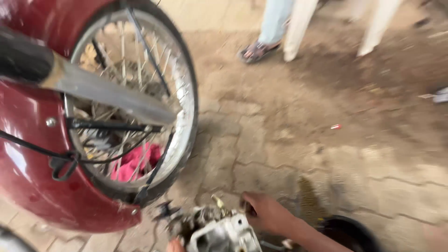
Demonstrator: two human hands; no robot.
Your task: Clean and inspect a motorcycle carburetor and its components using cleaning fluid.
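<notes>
At bottom centre, the grey cast-metal engine part (217, 229) lies detached on the paving, beside the spoked motorcycle wheel (135, 100). The right hand (266, 212) rests against its upper edge; finger closure cannot be determined. The left hand (174, 245) barely shows. Remaining work appears unfinished.

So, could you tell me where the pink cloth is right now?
The pink cloth lies behind the spoked wheel, at lower left of the head view, beside the red fender.

A cracked, dusty paved floor (298, 140) carries a black bowl (350, 233).
</notes>
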